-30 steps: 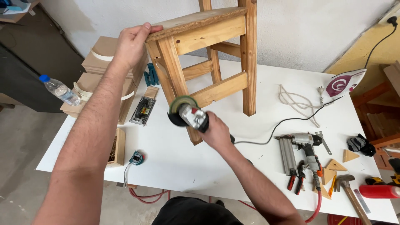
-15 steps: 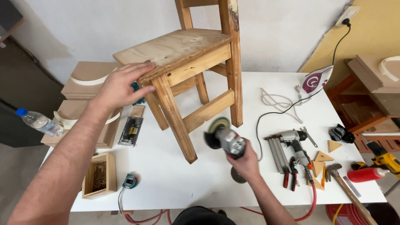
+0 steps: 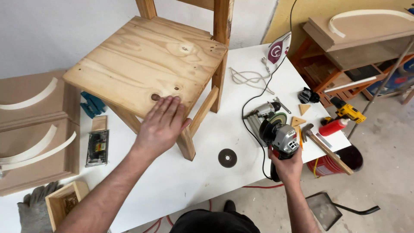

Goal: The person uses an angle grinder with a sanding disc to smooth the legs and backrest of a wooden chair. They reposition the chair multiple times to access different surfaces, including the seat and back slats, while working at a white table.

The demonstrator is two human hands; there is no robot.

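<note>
red squeeze bottle point(image 3: 333, 127) | table's right edge | beside yellow drill point(image 3: 346, 111)

One chair point(image 3: 146, 60), one grinder point(image 3: 280, 136), two hands point(image 3: 161, 125).

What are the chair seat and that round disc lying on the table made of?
The chair seat looks like bare, unvarnished plywood: pale grain, knots and layered edges show. The disc is dark and flat with a centre hole, probably an abrasive or metal grinder disc; its look leaves that open.
</note>
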